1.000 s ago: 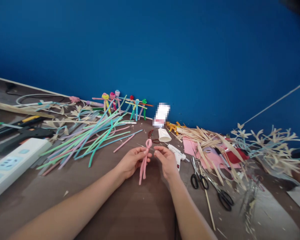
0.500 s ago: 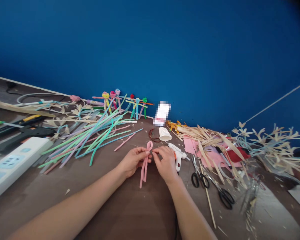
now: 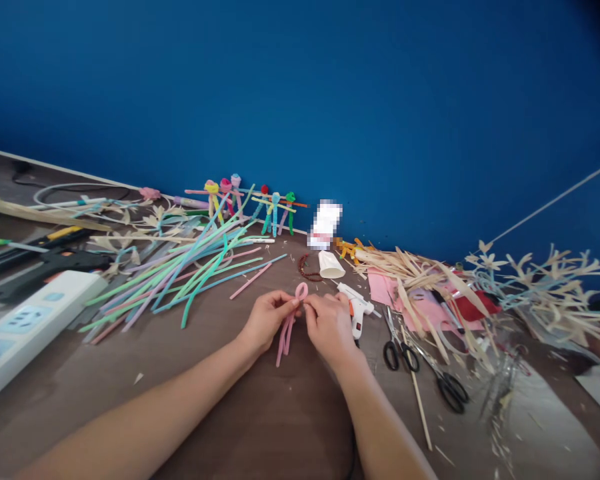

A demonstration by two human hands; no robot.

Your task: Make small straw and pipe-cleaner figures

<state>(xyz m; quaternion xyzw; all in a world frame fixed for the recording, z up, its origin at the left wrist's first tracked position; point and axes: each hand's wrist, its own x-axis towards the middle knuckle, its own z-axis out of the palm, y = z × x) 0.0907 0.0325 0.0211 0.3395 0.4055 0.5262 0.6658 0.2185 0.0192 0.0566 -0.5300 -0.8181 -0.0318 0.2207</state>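
Note:
A pink pipe cleaner is bent into a small loop at the top, with two legs hanging down below. My left hand pinches it just under the loop, thumb and fingers closed. My right hand is closed close beside it, fingertips at the base of the loop; they seem to grip the same pipe cleaner, though the exact contact is hidden. Past my right hand lies a white glue gun. A short pink pipe cleaner piece rests on the table beyond my left hand.
Loose pastel pipe cleaners spread at the left, near a white power strip. Small pipe-cleaner figures stand by the blue wall. Scissors, a thin stick and dried husk strips lie at the right. A paper cup lies ahead.
My right hand has shifted slightly and its fingers are curled closer to the loop. The pipe cleaner's legs have swung a little to the left and up.

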